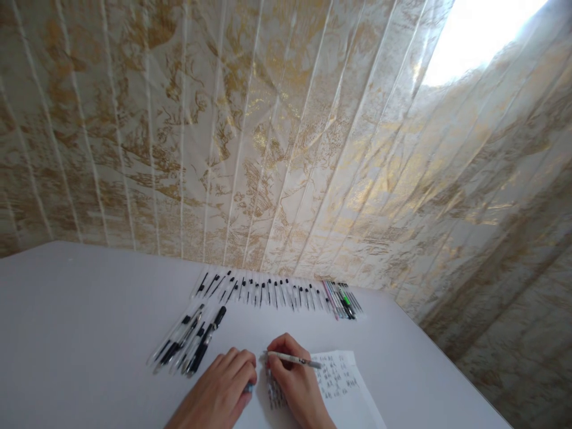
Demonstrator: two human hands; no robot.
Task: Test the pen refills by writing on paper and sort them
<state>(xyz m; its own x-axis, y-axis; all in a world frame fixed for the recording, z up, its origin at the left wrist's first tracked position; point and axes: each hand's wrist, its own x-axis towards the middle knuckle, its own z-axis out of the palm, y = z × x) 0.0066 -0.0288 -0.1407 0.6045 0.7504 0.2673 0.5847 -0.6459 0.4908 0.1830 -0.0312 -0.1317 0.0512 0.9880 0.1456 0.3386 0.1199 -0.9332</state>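
My right hand (295, 381) is closed around a pen (292, 358), whose shaft slants to the right above the fingers. It rests over a sheet of paper (342, 378) covered with handwritten marks; part of the writing lies beneath the hand. To its left, my left hand (230, 381) lies with curled fingers at the paper's left side. A small blue object (248, 387) shows under its fingertips, mostly hidden.
A group of black and clear pens (190, 342) lies left of my hands. Farther back runs a long row of clear pens (263, 293), with coloured pens (342, 300) at its right end. A patterned curtain (268, 149) hangs behind the white table (89, 322).
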